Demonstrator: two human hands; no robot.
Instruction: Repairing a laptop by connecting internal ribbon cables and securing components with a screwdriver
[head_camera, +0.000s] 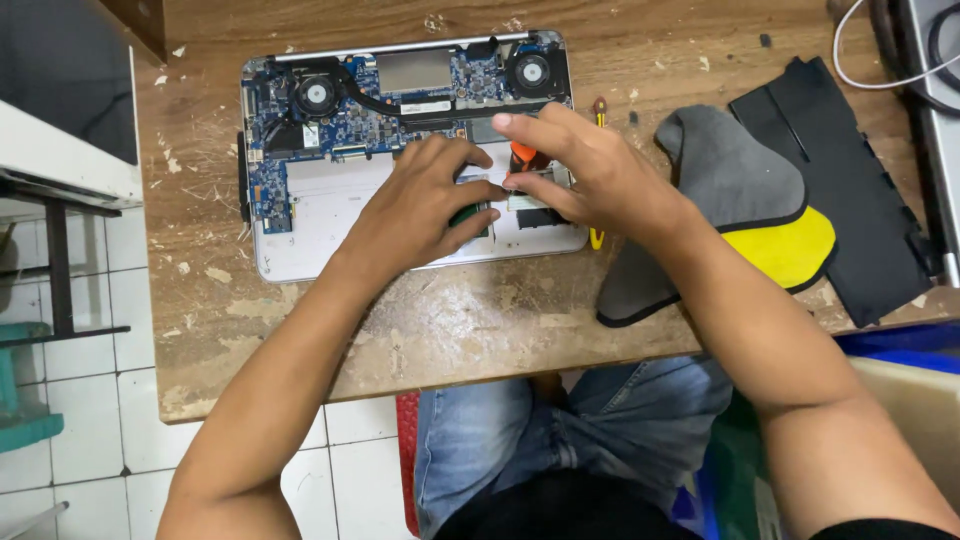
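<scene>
Two hands meet over the lower right part of an opened laptop (300, 235) that lies on the wooden worktop (450, 330), its blue circuit board and two fans uncovered. The left hand (425, 205) is curled, with the fingertips pressing on a small green memory module (470, 215) that sits inside the laptop near its front edge. The right hand (585, 165) pinches the same area between thumb and index finger, and an orange-handled tool (522, 152) shows just under the fingers; whether this hand really grips the tool, I cannot tell. To do this step well, I think the module should be held by its edges, kept level, and moved with little force. Both forearms come from below, the wrists bent down, the right arm crossing above a grey and yellow cloth (730, 215). A flat black cover (850, 190) lies beside the cloth.
</scene>
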